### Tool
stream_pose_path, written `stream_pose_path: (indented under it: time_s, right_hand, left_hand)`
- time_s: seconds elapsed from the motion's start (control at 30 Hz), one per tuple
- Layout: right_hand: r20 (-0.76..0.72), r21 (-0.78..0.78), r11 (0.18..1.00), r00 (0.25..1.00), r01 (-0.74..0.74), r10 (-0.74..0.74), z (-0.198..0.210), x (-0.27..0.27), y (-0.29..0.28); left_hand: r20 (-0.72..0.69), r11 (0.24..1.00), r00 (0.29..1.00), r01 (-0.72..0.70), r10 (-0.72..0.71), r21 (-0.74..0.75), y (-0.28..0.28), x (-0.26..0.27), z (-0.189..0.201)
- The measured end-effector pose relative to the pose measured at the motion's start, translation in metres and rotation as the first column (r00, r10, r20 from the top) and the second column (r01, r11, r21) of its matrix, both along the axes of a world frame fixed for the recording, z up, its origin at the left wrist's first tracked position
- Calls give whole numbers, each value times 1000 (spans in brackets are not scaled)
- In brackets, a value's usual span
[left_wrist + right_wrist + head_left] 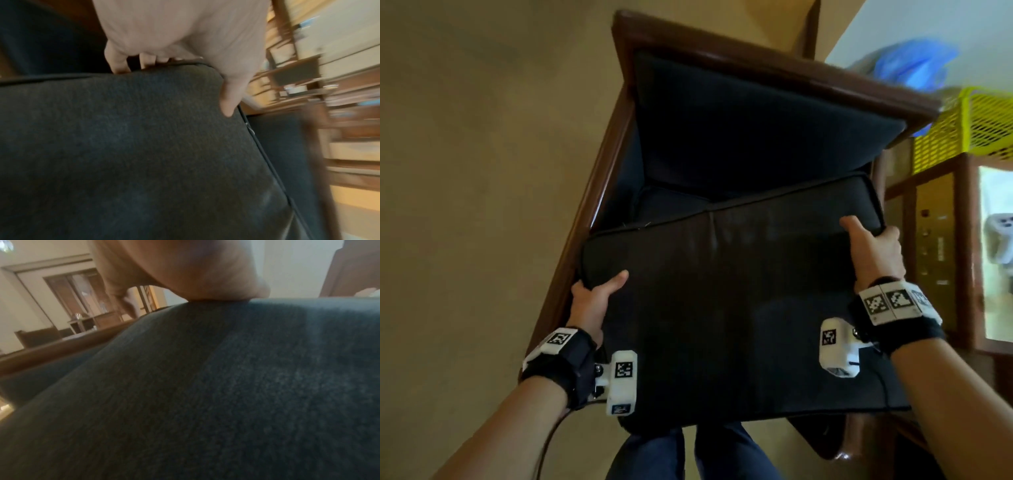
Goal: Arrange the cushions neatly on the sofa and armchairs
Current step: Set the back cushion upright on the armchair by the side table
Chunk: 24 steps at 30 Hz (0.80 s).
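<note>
A large dark square seat cushion [726, 301] is held tilted over a wooden-framed armchair [619, 113]. My left hand [594, 296] grips its left edge, thumb on top and fingers curled underneath. My right hand [873, 250] grips the far right corner the same way. In the left wrist view the left hand [174, 53] wraps over the piped edge of the cushion [133, 154]. The right wrist view shows the palm [195, 280] pressed on the cushion [205, 394]. A dark back cushion [750, 126] leans against the armchair's backrest.
A wooden cabinet [935, 222] stands close to the right of the armchair, with a yellow mesh basket [972, 126] and a blue bag [914, 65] on top. Bare tan floor [465, 171] lies to the left. My legs [688, 452] are under the cushion's near edge.
</note>
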State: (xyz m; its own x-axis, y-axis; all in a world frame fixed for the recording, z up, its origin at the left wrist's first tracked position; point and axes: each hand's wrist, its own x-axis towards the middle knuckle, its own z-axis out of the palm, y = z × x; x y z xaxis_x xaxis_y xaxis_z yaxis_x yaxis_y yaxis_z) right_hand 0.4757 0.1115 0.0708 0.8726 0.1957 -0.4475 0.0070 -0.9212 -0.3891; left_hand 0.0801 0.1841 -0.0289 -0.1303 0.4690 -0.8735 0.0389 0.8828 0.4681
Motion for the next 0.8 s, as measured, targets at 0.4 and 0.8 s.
stream_pose_path:
  time_s: [0.4,0.8]
  right_hand:
    - [-536,690,503,834,521,-128,102,14,-72]
    - [-565,574,589,796,569,-217,62,-11,-115]
  left_hand:
    - [236,869,972,-124,9,479,55,58,187]
    - [98,925,995,-27,-11,378,41,32,165]
